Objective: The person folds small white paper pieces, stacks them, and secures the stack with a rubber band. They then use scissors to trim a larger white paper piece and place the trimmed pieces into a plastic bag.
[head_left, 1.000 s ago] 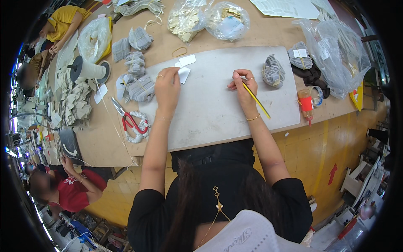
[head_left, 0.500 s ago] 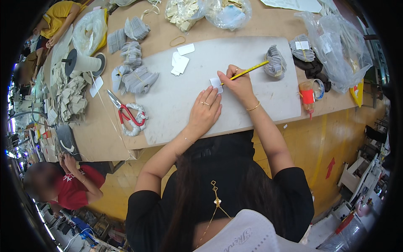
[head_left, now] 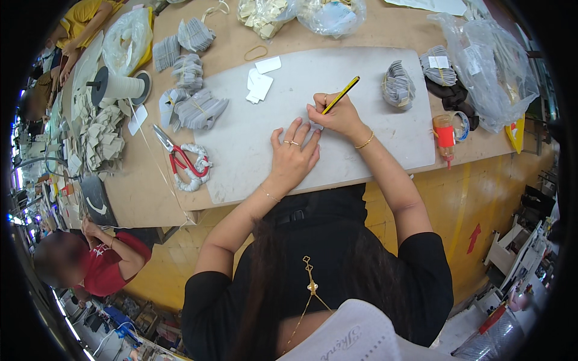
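My right hand point(head_left: 337, 115) is closed round a yellow and black pencil point(head_left: 344, 92), its lower end hidden by the fingers. Just to the left, my left hand point(head_left: 294, 150) lies flat with fingers spread on the white board point(head_left: 253, 162). Between the two hands a small white card point(head_left: 315, 126) shows only in part; the left fingertips rest at its edge. Several loose white cards point(head_left: 259, 87) lie farther up on the board. To the right of the pencil, a banded bundle of grey pieces point(head_left: 398, 86) stands on the board.
Red-handled scissors point(head_left: 180, 162) lie left of the board, below several grey bundles point(head_left: 201, 111). A spool of white cord point(head_left: 120, 87) stands farther left. On the right are a red-banded bottle point(head_left: 445, 138), a tape roll point(head_left: 461, 126) and a clear plastic bag point(head_left: 490, 72). Two co-workers are at the left.
The pencil has swung from a low slant to a steeper one. My left fingers have spread, and the small card is now mostly covered.
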Demonstrator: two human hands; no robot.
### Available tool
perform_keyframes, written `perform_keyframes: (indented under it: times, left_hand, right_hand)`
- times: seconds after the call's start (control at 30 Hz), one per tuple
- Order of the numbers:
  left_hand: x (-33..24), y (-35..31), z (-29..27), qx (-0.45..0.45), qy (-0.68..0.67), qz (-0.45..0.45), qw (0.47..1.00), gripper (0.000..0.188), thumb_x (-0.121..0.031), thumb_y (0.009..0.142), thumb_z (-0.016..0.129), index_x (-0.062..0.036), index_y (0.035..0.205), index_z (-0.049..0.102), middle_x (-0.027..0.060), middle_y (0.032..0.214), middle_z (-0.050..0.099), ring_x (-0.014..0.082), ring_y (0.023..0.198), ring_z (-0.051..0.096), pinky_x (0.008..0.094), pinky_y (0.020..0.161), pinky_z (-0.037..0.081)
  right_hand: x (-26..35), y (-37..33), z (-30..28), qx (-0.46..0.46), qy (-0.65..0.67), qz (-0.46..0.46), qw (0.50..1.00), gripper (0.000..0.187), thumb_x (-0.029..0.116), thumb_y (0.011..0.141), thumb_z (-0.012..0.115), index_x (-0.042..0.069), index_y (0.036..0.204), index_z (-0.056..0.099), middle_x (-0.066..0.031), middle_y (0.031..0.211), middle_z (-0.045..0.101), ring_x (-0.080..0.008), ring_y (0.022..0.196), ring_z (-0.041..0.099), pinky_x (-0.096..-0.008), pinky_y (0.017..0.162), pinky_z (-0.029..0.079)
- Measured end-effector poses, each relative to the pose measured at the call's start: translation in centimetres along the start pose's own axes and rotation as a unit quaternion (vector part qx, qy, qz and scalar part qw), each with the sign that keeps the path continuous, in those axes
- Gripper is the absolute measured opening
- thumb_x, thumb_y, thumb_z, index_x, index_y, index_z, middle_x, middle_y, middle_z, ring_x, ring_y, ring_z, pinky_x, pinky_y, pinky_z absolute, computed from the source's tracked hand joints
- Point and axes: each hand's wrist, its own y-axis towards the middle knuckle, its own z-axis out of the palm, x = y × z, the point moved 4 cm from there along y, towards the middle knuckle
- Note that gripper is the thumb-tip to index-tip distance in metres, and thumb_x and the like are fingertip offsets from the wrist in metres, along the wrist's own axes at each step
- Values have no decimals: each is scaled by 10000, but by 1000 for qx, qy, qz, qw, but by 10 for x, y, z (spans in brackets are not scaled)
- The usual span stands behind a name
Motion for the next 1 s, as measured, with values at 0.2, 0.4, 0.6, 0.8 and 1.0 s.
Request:
perform_keyframes:
  times: [0.2,0.4,0.6,0.8,1.0]
  left_hand:
    - [0,0,1,-9,32,9,999,334,-193,812,704,-129,1140,690,72,1242,614,233,1267,510,496,1007,298]
    - [-2,1,1,-1,41,4,999,331,-190,810,704,-132,1135,689,70,1236,614,241,1265,511,496,1001,303]
    - [-1,2,1,2,26,-6,1000,336,-176,805,703,-132,1136,681,75,1245,600,255,1280,496,505,1017,298]
    - [-1,1,1,7,10,-16,1000,342,-165,795,704,-126,1134,673,82,1288,580,263,1308,473,507,1031,297]
    - [-1,3,1,9,7,-13,1000,337,-160,791,706,-122,1124,672,85,1309,576,267,1316,467,515,1041,292]
  right_hand:
    - [4,1,1,-4,-22,-40,999,322,176,784,683,56,585,459,-65,497,477,-243,427,476,-336,446,401]
    - [1,1,1,-16,-36,-48,998,316,155,769,683,57,576,453,-69,480,461,-250,410,461,-349,434,389]
    - [3,-2,1,2,-29,-43,999,326,128,779,690,44,588,440,-65,482,450,-224,409,421,-333,437,365]
    - [-2,1,0,-42,-9,21,999,330,145,822,681,33,604,459,-64,508,495,-160,418,454,-306,441,376]
    - [0,0,2,-36,7,4,999,320,120,805,677,33,603,446,-70,502,479,-171,415,430,-308,439,373]
